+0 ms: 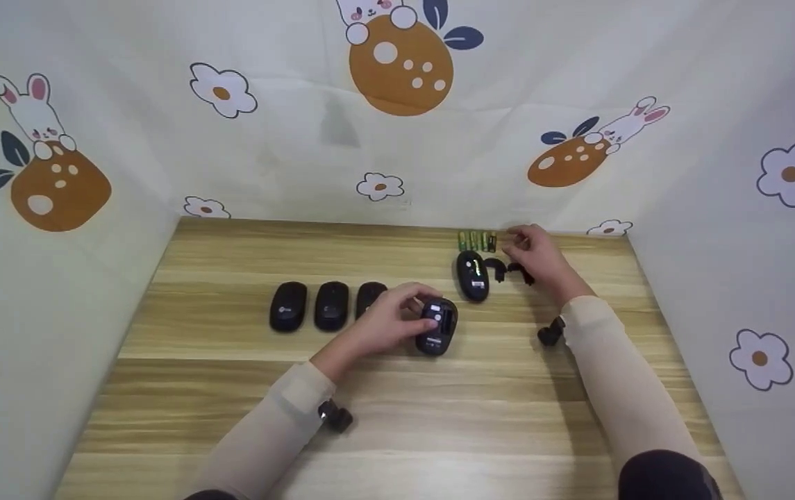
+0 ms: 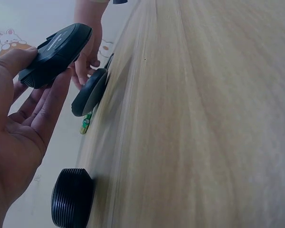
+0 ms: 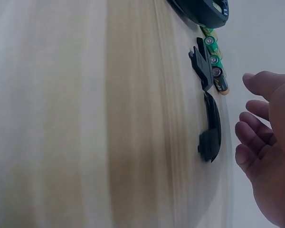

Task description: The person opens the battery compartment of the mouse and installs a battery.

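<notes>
My left hand (image 1: 390, 316) holds a black computer mouse (image 1: 447, 340) above the table, thumb on its underside and fingers beneath. The underside faces up and its battery slot is uncovered. My right hand (image 1: 537, 253) hovers at the back right with loosely bent fingers and nothing in them. Several green batteries (image 1: 474, 242) lie in a row just left of it. Below that hand are two black battery covers, one nearer the mouse (image 3: 202, 64) and one farther right (image 3: 212, 128). A second upturned mouse (image 1: 472, 278) lies beside the covers.
Three black mice stand in a row on the left: a left one (image 1: 289, 307), a middle one (image 1: 332, 305) and a right one (image 1: 368, 297) partly hidden by my left hand. A patterned cloth (image 1: 286, 153) rises behind the wooden table (image 1: 439, 430) and along both sides.
</notes>
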Demonstrator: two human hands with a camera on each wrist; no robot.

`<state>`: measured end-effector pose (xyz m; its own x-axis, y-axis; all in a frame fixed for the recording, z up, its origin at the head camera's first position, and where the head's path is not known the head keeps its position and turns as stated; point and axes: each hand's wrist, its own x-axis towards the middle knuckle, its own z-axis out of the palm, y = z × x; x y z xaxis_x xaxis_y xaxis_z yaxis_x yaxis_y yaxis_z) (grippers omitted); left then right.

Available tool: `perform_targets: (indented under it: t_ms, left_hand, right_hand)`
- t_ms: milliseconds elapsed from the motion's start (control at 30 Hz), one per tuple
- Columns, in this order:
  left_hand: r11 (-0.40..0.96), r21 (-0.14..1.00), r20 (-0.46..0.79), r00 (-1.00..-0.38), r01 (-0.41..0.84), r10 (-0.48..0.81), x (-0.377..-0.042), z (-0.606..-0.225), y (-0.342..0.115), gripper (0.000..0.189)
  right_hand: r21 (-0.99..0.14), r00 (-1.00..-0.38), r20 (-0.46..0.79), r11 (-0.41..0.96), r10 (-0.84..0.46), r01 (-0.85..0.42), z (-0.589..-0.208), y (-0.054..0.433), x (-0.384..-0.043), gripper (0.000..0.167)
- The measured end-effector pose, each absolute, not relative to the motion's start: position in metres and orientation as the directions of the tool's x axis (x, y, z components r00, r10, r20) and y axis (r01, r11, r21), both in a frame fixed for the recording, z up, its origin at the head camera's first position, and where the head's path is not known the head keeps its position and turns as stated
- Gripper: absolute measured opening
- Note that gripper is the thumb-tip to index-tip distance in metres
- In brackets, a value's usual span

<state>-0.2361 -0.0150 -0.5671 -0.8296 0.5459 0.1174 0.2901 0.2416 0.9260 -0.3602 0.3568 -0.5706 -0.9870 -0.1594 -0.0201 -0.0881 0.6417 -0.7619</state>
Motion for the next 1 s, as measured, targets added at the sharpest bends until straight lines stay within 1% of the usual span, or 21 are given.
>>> perform_targets:
  t_ms: [200,400,567,733,1000]
  left_hand:
    - [0.241,0.928,0.112,-0.830,0.283,0.546,-0.235,-0.566,-0.015,0.049]
    - [0.229,0.932,0.119,-0.832,0.282,0.541,-0.236,-0.567,-0.015,0.047]
    - [0.205,0.939,0.124,-0.829,0.275,0.545,-0.237,-0.569,-0.014,0.045]
    - [0.209,0.941,0.115,-0.832,0.266,0.543,-0.238,-0.570,-0.014,0.046]
    - [0.219,0.940,0.105,-0.834,0.261,0.542,-0.238,-0.569,-0.014,0.046]
  right_hand:
    - [-0.750,-0.975,-0.038,0.651,-0.219,-0.117,-0.571,0.349,-0.374,0.057]
    - [-0.720,-0.963,-0.046,0.678,-0.264,-0.151,-0.577,0.344,-0.382,0.057]
    - [-0.685,-0.964,-0.050,0.712,-0.259,-0.156,-0.579,0.342,-0.386,0.058]
    - [-0.671,-0.965,-0.063,0.727,-0.256,-0.149,-0.578,0.341,-0.387,0.058]
    - [-0.708,-0.971,-0.071,0.698,-0.227,-0.111,-0.581,0.339,-0.388,0.052]
